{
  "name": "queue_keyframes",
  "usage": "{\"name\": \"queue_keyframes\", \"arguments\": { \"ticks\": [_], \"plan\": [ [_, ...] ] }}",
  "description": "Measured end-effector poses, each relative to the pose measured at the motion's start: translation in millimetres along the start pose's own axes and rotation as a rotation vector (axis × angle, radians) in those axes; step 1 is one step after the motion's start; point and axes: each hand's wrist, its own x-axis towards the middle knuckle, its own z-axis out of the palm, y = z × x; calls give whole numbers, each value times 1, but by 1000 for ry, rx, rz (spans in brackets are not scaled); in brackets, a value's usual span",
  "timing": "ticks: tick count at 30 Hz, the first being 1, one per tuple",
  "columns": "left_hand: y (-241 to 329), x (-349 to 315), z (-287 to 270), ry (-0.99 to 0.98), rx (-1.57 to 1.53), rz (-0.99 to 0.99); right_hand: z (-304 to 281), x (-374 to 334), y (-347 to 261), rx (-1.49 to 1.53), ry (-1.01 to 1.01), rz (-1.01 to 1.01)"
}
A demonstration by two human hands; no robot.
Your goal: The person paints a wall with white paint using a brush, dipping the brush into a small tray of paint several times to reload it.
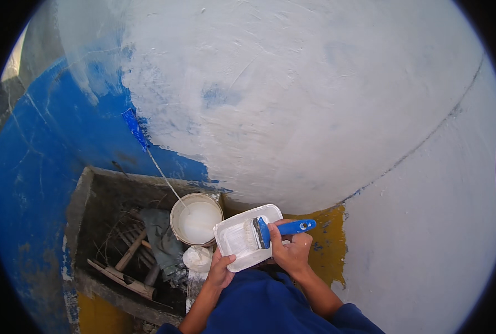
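My left hand [221, 269] grips the lower left edge of a shallow white tray [264, 213], its thumb over the rim. White paint coats the tray's inside. My right hand [293, 251] is closed around the blue handle of a wide paintbrush [263, 232]. The brush's pale bristles point left and rest in or just over the tray. Left of the tray stands a round bucket [173, 225] of white liquid, with a thin stick leaning out of it. A blue piece [134, 129] at the stick's upper end lies against the wall.
The wall ahead is mostly white, with bare blue wall [64, 117] at left. A concrete trough [81, 206] at lower left holds wood pieces [128, 253] and a grey cloth [165, 239]. A small white bag-like container [197, 258] sits below the bucket. Yellow surface [330, 245] shows at right.
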Motion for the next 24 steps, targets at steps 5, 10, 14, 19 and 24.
{"name": "queue_keyframes", "arguments": {
  "ticks": [5,10,14,19,24],
  "plan": [
    [0,3,-1,-12,-4,0,3,-3,6,-35,-58,-123],
    [2,-1,-8,22,-100,-36,-24,0,-8,217,-80,-170],
    [4,2,-4,-23,-137,-26,-33,-16,-6,4,-382,-552],
    [14,1,5,-81,-127,17,-41,-31,-4,-180,-426,-775],
    [14,3,2,-49,-81,54,-43,-33,6,-237,-406,-858]
  ]
}}
